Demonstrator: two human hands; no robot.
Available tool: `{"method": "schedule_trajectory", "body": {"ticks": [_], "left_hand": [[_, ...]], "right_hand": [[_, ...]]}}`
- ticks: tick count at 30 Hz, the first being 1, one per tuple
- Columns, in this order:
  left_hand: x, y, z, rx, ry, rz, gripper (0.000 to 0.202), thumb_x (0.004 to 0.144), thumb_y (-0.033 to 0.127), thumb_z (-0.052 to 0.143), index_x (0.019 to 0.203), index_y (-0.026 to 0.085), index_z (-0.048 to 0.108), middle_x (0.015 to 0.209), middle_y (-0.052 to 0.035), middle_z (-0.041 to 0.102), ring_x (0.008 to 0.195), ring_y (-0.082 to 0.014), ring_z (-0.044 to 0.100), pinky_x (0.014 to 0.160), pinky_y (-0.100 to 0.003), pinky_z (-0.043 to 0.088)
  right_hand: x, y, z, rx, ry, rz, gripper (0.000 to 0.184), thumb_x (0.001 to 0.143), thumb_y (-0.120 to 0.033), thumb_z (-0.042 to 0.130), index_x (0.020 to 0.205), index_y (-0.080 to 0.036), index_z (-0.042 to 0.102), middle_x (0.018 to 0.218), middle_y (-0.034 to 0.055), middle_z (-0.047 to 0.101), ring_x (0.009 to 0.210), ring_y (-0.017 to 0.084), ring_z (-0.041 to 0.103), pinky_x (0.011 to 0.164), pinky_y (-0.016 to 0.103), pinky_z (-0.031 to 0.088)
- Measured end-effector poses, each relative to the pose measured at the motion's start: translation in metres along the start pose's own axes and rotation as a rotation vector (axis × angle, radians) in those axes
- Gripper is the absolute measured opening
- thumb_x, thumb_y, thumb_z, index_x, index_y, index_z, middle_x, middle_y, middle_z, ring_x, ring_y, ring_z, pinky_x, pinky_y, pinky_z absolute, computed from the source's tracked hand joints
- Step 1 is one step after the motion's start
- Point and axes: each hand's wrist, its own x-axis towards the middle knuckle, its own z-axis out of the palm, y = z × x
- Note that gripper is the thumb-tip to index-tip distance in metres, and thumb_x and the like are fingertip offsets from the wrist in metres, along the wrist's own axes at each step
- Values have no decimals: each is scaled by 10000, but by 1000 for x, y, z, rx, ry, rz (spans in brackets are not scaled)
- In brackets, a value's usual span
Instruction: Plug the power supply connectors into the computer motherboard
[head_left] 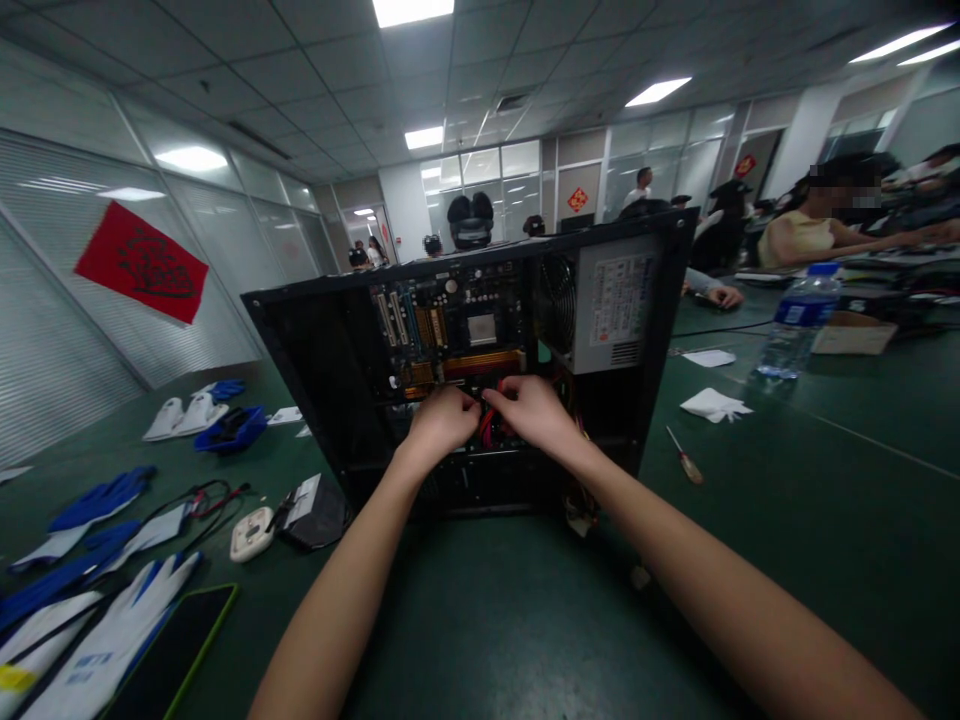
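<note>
An open black computer case stands upright on the green table in front of me. Inside it are a motherboard and, at the upper right, a power supply with a label. Both my hands reach into the lower middle of the case, below the motherboard. My right hand pinches at a bundle of red and dark cables. Close beside it, my left hand has its fingers closed at the same spot; what they hold is hidden.
Gloves, a phone, a blue tray and a dark box lie to the left. On the right are a screwdriver, crumpled tissue and a water bottle. Other people sit beyond.
</note>
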Motion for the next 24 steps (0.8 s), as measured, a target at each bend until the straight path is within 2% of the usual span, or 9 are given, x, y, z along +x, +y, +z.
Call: {"method": "schedule_trajectory", "body": {"ticks": [4, 8, 14, 19, 24], "left_hand": [[6, -5, 10, 21, -12, -95, 286, 872, 319, 513, 783, 179, 746, 760, -101, 719, 682, -212, 626, 596, -284, 353], [7, -6, 10, -14, -21, -95, 296, 885, 335, 507, 808, 198, 758, 797, -99, 736, 703, -212, 638, 628, -291, 386], [10, -4, 10, 45, -6, -111, 322, 888, 362, 505, 801, 220, 781, 844, -105, 761, 781, -234, 684, 647, -291, 438], [11, -4, 14, 130, 78, -140, 298, 889, 394, 528, 883, 234, 779, 934, -109, 770, 888, -266, 710, 742, -313, 506], [9, -2, 12, 201, 104, -128, 333, 905, 383, 503, 910, 198, 779, 945, -140, 765, 908, -281, 714, 766, -328, 525]], "right_hand": [[4, 4, 1, 71, -60, 106, 331, 926, -269, 589, 614, -163, 562, 453, -5, 531, 422, 121, 544, 407, 204, 359], [5, 0, -1, 281, -106, 263, 324, 955, -215, 566, 639, -143, 568, 460, -27, 511, 381, 90, 516, 358, 165, 375], [6, 0, 0, 373, -87, 291, 345, 957, -176, 581, 615, -134, 564, 477, -41, 505, 348, 63, 491, 307, 140, 356], [9, 3, 3, 364, -73, 302, 349, 962, -163, 571, 614, -138, 565, 457, -42, 507, 349, 68, 490, 304, 145, 351], [8, 0, 2, 368, -69, 303, 346, 968, -174, 566, 625, -137, 566, 489, -41, 516, 361, 64, 493, 315, 148, 347]]}}
